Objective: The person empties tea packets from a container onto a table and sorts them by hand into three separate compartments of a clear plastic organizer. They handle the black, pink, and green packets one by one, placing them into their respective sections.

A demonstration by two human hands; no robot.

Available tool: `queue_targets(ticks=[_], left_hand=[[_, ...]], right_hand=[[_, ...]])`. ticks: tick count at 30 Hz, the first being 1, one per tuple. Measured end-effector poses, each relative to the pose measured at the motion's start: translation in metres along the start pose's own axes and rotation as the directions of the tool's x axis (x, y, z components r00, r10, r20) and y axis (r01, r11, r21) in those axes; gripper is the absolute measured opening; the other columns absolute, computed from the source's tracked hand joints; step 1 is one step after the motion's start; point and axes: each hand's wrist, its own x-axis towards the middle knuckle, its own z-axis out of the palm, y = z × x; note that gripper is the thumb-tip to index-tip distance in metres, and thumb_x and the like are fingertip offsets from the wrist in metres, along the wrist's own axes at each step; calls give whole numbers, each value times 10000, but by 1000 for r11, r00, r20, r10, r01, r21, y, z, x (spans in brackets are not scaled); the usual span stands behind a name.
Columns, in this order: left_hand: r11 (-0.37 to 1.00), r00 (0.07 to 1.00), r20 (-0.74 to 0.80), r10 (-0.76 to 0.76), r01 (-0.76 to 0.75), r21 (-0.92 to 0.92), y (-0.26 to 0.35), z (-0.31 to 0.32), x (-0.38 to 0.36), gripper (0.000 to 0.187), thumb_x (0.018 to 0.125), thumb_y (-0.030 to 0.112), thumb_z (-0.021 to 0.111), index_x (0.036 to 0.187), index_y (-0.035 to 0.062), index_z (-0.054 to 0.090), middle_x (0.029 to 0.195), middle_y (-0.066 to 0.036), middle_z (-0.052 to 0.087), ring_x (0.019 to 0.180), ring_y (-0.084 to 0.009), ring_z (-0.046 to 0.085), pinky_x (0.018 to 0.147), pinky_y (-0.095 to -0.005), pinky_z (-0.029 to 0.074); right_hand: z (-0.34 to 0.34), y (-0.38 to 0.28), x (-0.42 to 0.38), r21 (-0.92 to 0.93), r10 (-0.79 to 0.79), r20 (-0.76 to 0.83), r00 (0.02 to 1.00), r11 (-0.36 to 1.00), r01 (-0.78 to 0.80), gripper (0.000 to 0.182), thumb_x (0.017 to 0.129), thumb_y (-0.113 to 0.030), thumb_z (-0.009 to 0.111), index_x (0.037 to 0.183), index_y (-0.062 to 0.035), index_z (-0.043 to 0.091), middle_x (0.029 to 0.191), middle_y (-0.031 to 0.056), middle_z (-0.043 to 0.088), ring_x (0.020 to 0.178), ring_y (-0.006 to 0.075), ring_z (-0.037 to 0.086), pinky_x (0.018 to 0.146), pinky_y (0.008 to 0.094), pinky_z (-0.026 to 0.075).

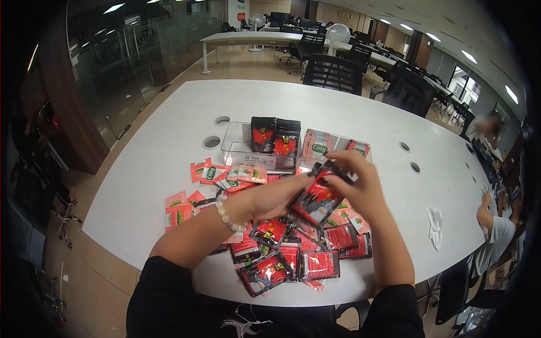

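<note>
In front of the clear trays, my right hand (360,183) is closed on the upper right part of a black-and-red sachet (319,204). My left hand (279,197), with a pearl bracelet (224,214) at its wrist, grips the same sachet from the left; its fingertips are partly hidden behind it. Below lies a loose pile of black-and-red sachets (320,265), mixed with pink Cozy sachets (211,173) that spread to the left. Black-and-red sachets (263,138) stand upright in two stacks in the left clear tray (235,147). Pink Cozy sachets (317,145) fill part of the right tray.
A printed label (259,161) is on the left tray's front. On the white table (141,186), a crumpled white tissue (434,228) lies to the right, and round cable holes (211,142) are set in the top. A person (496,236) sits at the right edge; office chairs (333,73) stand behind.
</note>
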Motion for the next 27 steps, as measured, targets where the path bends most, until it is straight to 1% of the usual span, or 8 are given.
queue_targets(ticks=[3,7,9,13,16,20,23,27], left_hand=[[741,970,-165,180,-24,672,0,20,-3,428,929,166,519,1307,32,369,1164,-103,550,1067,-153,557,827,-317,513],[760,866,-279,416,-162,630,8,10,-3,432,901,131,579,1278,26,394,1153,-95,554,1015,-115,558,804,-282,503],[666,699,-400,593,-146,732,30,-10,-5,409,892,87,556,1265,19,401,1116,-95,576,990,-122,571,801,-280,505],[630,550,-438,712,-224,743,64,-93,2,355,845,31,507,1187,0,422,1031,-109,589,924,-133,570,782,-277,483],[582,595,-550,586,164,796,70,-170,14,314,823,45,522,1121,0,432,974,-100,579,859,-141,554,746,-276,463],[584,605,-537,588,142,799,60,-189,19,296,762,32,557,1041,-32,481,894,-117,593,825,-158,548,737,-281,450],[317,769,-459,445,345,884,67,-151,13,460,719,1,627,1151,-14,468,972,-104,605,886,-157,571,780,-284,465],[198,744,-444,500,400,895,57,-191,17,365,655,26,733,996,-18,609,880,-93,659,792,-171,613,742,-290,488]], right_hand=[[19,6,-3,-11,-60,-98,993,998,60,457,717,-61,730,1141,-72,562,918,73,524,776,172,484,734,263,418],[10,18,1,70,-101,-268,958,990,124,454,810,-62,620,1236,-62,463,1066,71,497,874,135,459,819,281,400],[-3,20,3,183,-23,-330,944,979,88,428,854,-96,579,1256,-57,438,1093,66,494,887,122,452,820,282,398],[-30,17,5,211,-20,-357,934,972,101,415,923,-238,533,1276,-59,409,1132,80,492,913,112,453,837,269,391],[-41,17,4,237,22,-409,912,968,82,403,937,-274,515,1269,-68,417,1123,77,500,906,106,463,839,259,390],[-47,25,4,269,50,-381,923,961,59,384,947,-279,494,1261,-69,425,1100,76,514,874,101,473,830,252,395],[-49,31,4,282,76,-364,928,959,32,372,951,-274,484,1258,-71,430,1085,77,523,859,98,479,818,249,401],[-51,37,5,293,94,-358,929,956,16,353,952,-252,474,1254,-74,435,1064,75,532,841,89,487,793,244,407]])
